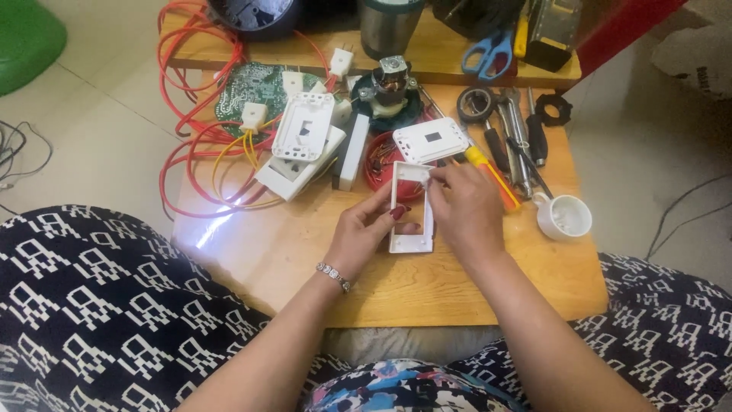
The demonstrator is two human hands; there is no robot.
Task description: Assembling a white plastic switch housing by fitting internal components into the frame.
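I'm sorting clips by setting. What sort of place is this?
Likely a home electrical repair spot: a low wooden table with red wires, a green circuit board, screwdrivers, and both hands on a white switch frame.

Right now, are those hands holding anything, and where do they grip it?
Yes. Both hands hold a white plastic frame. The left hand grips its left long edge; the right hand pinches the top right corner.

The frame (412, 207) is partly covered along its right edge by the right hand (469, 210). The scissors (488, 52), cup (389, 23) and dark round thing (252, 14) are cut off by the top edge. The red wires (191, 69) are partly hidden under the circuit board (248, 91).
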